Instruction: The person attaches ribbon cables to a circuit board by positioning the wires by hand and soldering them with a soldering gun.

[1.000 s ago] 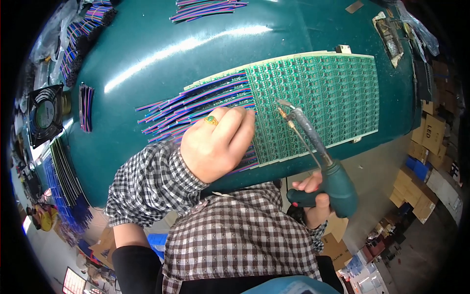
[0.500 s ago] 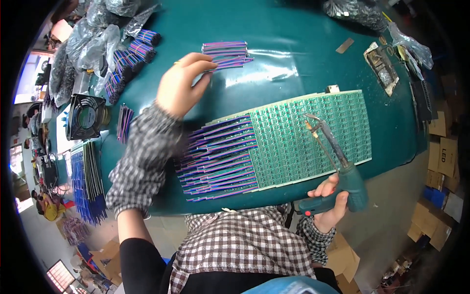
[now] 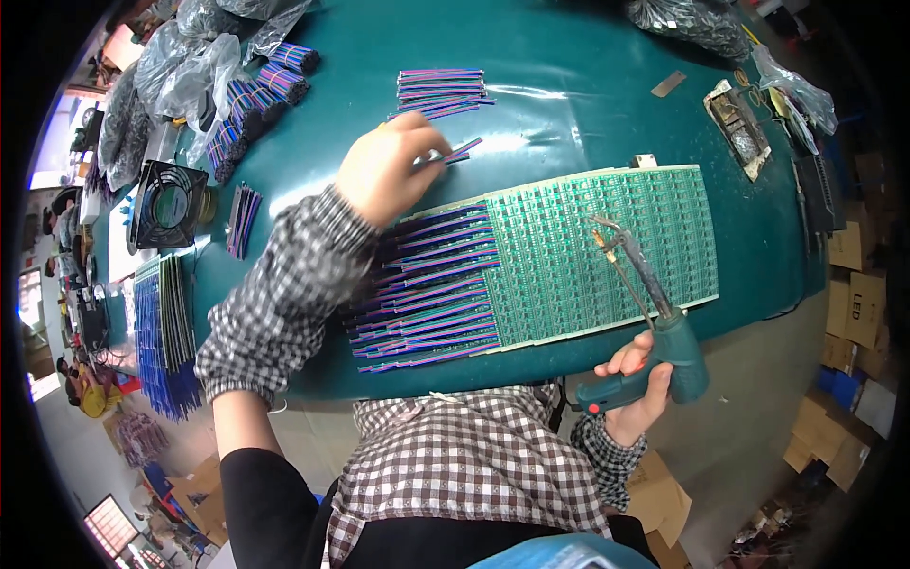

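Green circuit panel (image 3: 607, 251): one, lying flat on the teal surface (image 3: 313, 123), near its front edge. Its left part carries a row of striped wire strips (image 3: 431, 289), too many and too close to count.

Loose wire strip (image 3: 462, 150): one, pinched between the fingers (image 3: 428, 144) of the left hand (image 3: 384, 171), held just above the panel's upper left corner.

Stack of spare wire strips (image 3: 441, 87): one, further back on the surface, well apart from the panel.

Soldering gun (image 3: 654, 332): one, teal. The right hand (image 3: 637, 384) is closed around its grip at the front edge of the surface; its tip hangs over the right half of the panel.

Bundled wire rolls (image 3: 256, 100): several, at the back left, beside clear plastic bags (image 3: 185, 66).

Small fan (image 3: 169, 201): one, black, far left.

Obstruction: the checked left sleeve (image 3: 284, 294) crosses the left ends of the attached strips.
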Available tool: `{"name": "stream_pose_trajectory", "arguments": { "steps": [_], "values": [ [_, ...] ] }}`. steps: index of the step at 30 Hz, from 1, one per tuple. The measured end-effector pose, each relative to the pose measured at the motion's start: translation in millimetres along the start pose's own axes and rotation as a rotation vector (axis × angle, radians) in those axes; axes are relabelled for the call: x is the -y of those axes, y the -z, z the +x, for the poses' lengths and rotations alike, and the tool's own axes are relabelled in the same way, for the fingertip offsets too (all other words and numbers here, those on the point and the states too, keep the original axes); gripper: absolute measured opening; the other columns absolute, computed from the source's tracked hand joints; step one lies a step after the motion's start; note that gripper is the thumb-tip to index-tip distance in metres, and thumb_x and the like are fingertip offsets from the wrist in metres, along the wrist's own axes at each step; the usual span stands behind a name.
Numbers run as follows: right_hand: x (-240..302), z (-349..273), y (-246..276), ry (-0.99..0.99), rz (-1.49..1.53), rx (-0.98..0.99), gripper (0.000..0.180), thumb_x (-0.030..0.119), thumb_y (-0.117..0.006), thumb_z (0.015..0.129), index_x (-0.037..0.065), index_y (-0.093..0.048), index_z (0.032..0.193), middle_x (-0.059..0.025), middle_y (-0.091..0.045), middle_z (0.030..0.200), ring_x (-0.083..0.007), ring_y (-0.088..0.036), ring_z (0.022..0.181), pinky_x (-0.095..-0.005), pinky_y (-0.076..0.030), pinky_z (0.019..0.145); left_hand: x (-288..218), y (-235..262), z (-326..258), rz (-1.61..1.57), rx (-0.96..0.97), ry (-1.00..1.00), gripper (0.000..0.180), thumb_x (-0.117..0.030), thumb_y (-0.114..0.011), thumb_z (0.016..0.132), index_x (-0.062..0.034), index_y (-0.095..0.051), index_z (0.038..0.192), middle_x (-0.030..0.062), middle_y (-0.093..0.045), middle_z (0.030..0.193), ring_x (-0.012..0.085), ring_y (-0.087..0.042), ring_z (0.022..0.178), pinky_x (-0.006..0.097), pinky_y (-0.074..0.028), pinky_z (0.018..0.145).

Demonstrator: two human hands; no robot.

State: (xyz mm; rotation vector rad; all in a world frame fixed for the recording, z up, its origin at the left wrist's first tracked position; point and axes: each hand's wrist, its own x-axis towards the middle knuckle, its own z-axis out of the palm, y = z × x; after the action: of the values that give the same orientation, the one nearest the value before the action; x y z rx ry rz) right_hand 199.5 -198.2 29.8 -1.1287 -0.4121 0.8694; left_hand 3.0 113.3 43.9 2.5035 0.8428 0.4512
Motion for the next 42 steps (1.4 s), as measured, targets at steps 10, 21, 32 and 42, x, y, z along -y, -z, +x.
{"name": "stream_pose_trajectory", "arguments": {
  "steps": [10, 21, 32, 42],
  "values": [
    [-3, -9, -1, -0.029, -0.006, -0.041, 0.054, 0.048, -0.053, 0.097, -0.002, -0.049, 0.116, -0.0039, -0.053, 0.081, -0.0148, -0.057, 0.075, -0.0317, -0.057, 0.062, 12, -19, 1, 0.129, -0.001, -0.035, 0.013, -0.018, -0.068, 0.083, -0.005, -0.063, 0.085, 0.0125, -0.061, 0.085, 0.0334, -0.062, 0.085, 0.042, -0.051, 0.075],
    [0, -13, -6, -0.048, -0.052, -0.087, 0.055, 0.049, -0.053, 0.097, -0.002, -0.05, 0.116, -0.0042, -0.055, 0.082, -0.0153, -0.059, 0.077, -0.0295, -0.058, 0.062, 25, -13, 3, -0.225, 0.043, 0.22, 0.016, -0.005, -0.071, 0.076, -0.0029, -0.061, 0.088, 0.0084, -0.069, 0.077, 0.023, -0.07, 0.075, 0.033, -0.054, 0.069],
    [1, -10, -6, -0.079, -0.051, -0.097, 0.053, 0.047, -0.053, 0.097, -0.002, -0.05, 0.117, -0.0055, -0.058, 0.085, -0.017, -0.06, 0.078, -0.0296, -0.058, 0.062, 37, -5, 8, -0.492, 0.133, 0.364, 0.016, 0.001, -0.071, 0.081, 0.0013, -0.063, 0.095, 0.0015, -0.065, 0.079, 0.008, -0.062, 0.074, 0.021, -0.051, 0.071],
    [0, -11, -4, -0.092, -0.067, -0.081, 0.053, 0.047, -0.053, 0.097, -0.002, -0.05, 0.118, -0.0057, -0.057, 0.086, -0.0176, -0.061, 0.08, -0.0308, -0.059, 0.064, 26, -23, 24, 0.007, 0.059, 0.13, 0.014, -0.014, -0.072, 0.083, -0.0021, -0.065, 0.087, 0.0052, -0.055, 0.086, 0.0152, -0.057, 0.075, 0.028, -0.049, 0.07]
  ]
}}
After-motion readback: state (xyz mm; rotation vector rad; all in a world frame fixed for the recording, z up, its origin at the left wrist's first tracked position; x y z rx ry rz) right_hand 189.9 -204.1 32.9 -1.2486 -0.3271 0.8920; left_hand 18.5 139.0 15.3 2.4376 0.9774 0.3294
